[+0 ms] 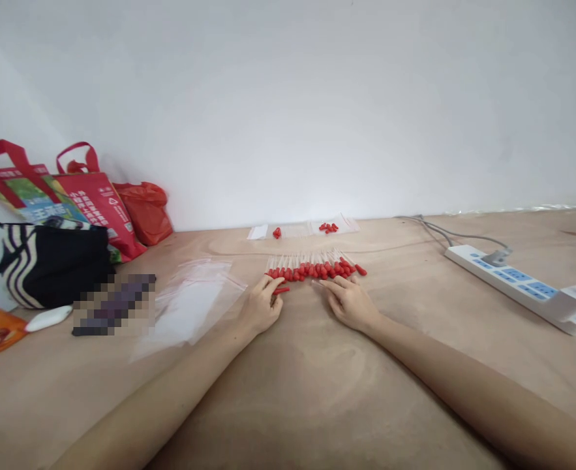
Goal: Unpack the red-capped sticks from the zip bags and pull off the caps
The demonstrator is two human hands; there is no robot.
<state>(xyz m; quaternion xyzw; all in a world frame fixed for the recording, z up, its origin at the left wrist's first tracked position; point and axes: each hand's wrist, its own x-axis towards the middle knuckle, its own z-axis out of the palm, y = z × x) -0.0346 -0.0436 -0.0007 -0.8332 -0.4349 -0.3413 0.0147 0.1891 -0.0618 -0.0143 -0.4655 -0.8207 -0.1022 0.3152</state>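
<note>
A row of thin pale sticks with red tips (312,269) lies across the wooden table in front of me, red ends toward me. At its left end is my left hand (263,307); a small red piece (282,290) shows between its thumb and fingers. My right hand (350,301) rests by the near side of the row, fingers stretched toward the red tips and thumb apart; I see nothing held in it. Behind the row, more red pieces (329,228) lie on a clear plastic bag (349,224), with another red piece (276,232) to their left.
Clear plastic bags (190,303) lie flat left of my left forearm. Farther left stand a black striped bag (62,264), a red shopping bag (96,205) and a red plastic bag (145,212). A white power strip (507,281) with a grey cable is on the right.
</note>
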